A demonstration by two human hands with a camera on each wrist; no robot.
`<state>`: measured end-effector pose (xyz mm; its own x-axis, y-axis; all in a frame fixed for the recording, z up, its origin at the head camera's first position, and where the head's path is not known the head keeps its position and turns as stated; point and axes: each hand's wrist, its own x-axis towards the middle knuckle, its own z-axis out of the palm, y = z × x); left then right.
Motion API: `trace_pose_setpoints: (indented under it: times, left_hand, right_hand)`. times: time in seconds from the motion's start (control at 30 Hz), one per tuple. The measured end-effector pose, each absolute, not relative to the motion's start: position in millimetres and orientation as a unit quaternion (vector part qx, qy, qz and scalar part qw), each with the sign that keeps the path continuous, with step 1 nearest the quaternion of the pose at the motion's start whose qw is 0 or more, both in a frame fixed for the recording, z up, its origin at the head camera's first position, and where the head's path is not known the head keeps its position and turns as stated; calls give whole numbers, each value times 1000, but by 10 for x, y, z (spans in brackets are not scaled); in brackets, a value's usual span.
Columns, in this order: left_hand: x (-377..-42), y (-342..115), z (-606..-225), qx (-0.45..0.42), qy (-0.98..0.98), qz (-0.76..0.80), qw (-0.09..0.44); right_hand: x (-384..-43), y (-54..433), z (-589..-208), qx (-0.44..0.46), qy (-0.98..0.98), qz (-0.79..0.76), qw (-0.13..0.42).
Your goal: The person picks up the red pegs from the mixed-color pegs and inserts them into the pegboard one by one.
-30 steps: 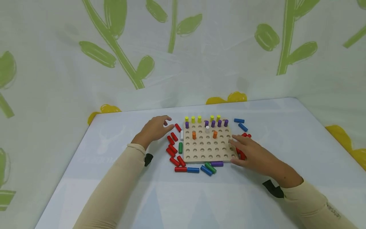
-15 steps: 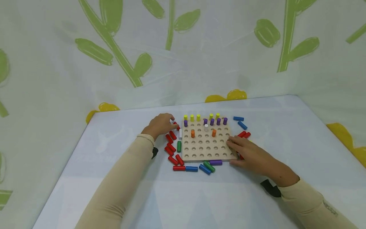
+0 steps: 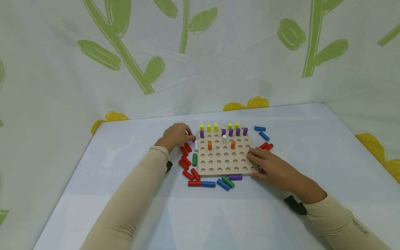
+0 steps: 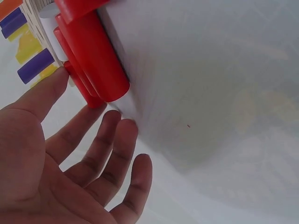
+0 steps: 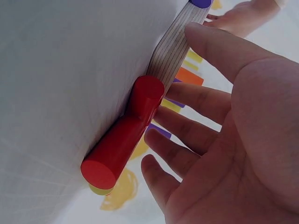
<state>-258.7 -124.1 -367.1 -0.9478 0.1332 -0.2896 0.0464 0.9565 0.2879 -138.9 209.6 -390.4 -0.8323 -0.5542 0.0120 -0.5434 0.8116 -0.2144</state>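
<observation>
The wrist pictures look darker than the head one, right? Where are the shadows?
Left wrist: yes, dimmer, with a soft shadow on the table beside the left hand; right wrist: dim too, the table looking grey; head: brighter, soft shadows beside both sleeves.

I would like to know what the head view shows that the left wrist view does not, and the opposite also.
Only the head view shows the right hand at the right edge of the board, blue pegs, green pegs and beige sleeves. Only the left wrist view shows the left hand from its palm side, with all five fingertips. Both show this hand pinching a red peg, a white peg lying beside the board, and purple pegs standing in it.
</observation>
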Motion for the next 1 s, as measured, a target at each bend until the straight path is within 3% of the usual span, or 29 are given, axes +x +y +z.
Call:
trace_pose_setpoints:
  times: [0.77,1.0]
  left_hand:
    - [-2583,-1282,-3714,15,942,294,160]
    - [-2539,-1302,-3685,18,942,320,103]
  right_hand:
    - [-1352,2074,-3935,-288,952,-99,18]
    - [-1369,2067,-3911,-288,952,-97,14]
